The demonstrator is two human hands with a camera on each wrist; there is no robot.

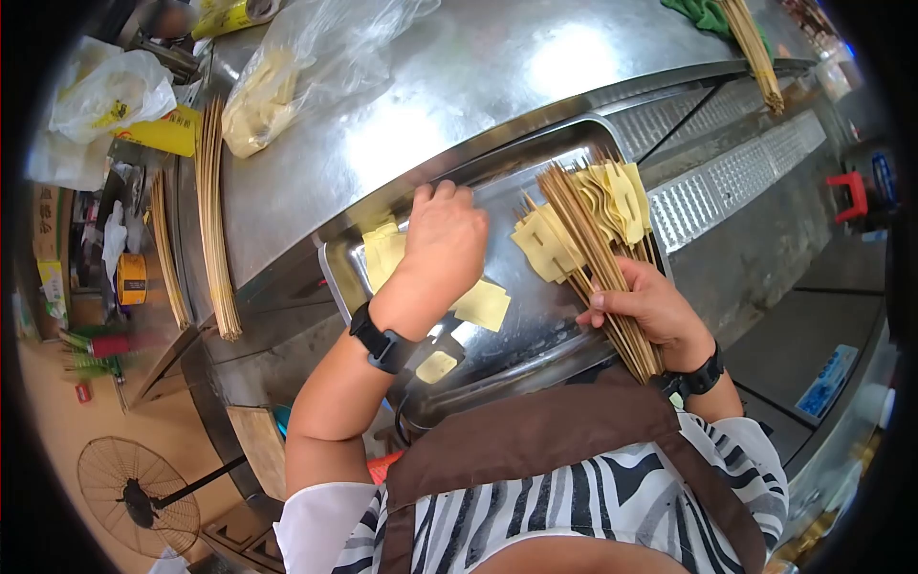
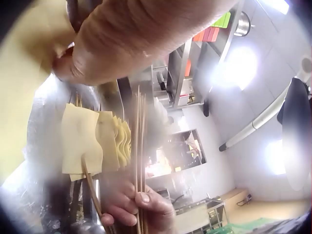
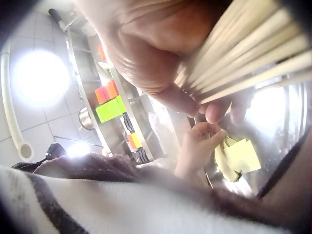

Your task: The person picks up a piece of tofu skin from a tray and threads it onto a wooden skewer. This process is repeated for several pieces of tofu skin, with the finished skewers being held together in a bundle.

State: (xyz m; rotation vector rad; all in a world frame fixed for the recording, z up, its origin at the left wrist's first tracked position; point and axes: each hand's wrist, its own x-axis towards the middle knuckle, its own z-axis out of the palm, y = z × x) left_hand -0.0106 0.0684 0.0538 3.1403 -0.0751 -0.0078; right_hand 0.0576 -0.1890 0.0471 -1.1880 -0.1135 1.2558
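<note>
My left hand [image 1: 445, 239] is over loose yellow bean curd sheets [image 1: 384, 253] in a metal tray [image 1: 512, 368]. Its fingers are curled, and in the right wrist view thumb and fingers pinch a bean curd sheet [image 3: 243, 156]. At the tray's right side my right hand [image 1: 655, 306] grips a bundle of bamboo skewers [image 1: 593, 234]. Folded bean curd sheets [image 1: 547, 244] are threaded on several of these skewers, toward their far ends. The left wrist view shows one skewer [image 2: 91, 187] angled across the front of a threaded sheet [image 2: 80, 139].
A steel counter [image 1: 459, 86] runs behind the tray. On it lie a plastic bag [image 1: 273, 96] with pale yellow contents and a long skewer bundle [image 1: 212, 220]. More skewers [image 1: 751, 53] lie by a green cloth [image 1: 703, 14] at back right. A fan [image 1: 142, 497] stands at lower left.
</note>
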